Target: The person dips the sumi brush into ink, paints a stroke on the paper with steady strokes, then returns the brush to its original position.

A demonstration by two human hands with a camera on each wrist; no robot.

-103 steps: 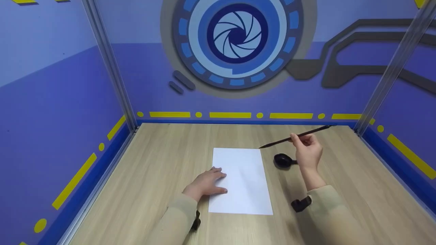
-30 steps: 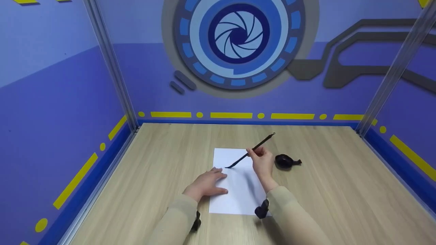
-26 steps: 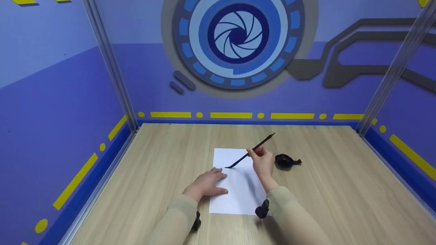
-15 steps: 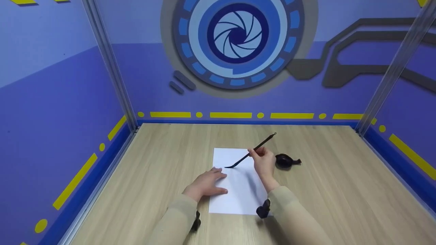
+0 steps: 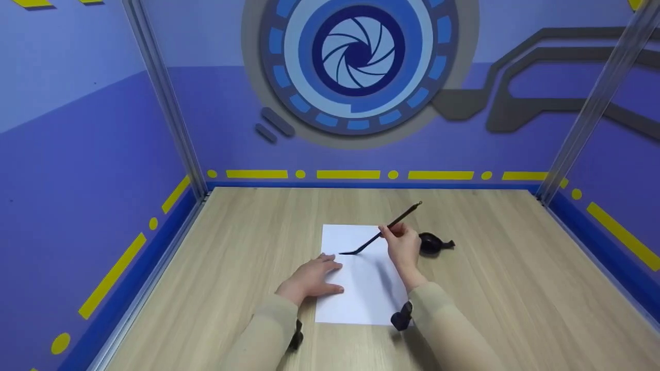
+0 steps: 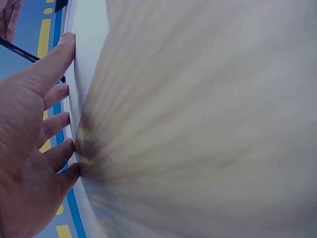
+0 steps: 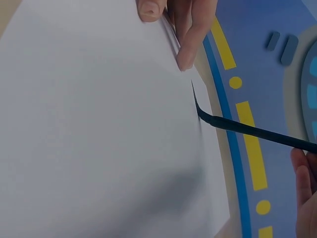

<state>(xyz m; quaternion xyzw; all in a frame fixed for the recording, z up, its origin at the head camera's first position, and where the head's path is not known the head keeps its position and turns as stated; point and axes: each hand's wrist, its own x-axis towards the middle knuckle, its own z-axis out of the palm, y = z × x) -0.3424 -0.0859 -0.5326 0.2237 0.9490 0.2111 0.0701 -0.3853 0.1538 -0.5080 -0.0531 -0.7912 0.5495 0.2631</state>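
A dark writing brush (image 5: 399, 219) slants in my right hand (image 5: 405, 251), pinched by thumb and fingers partway up the handle. Its bent tip meets a white sheet of paper (image 5: 361, 301) in the upper half. From the tip a short black line (image 7: 194, 96) runs toward the left hand's fingers in the right wrist view. My left hand (image 5: 311, 278) rests on the sheet's left edge with fingers spread; the left wrist view shows those fingers (image 6: 57, 126) extended onto the paper. Right of the right hand sits a small glossy black dish with a short handle (image 5: 433, 244), partly overlapped by it.
The wooden table (image 5: 247, 232) extends around the sheet, bounded by a blue back wall (image 5: 216, 118) and side walls with metal corner posts (image 5: 167, 98). Black wrist devices (image 5: 401, 317) are worn beneath both sleeves.
My right hand came from beside the dish to the paper with the brush. Over the last second it shifts slightly right, and the black line at the tip lengthens. My left hand stays put.
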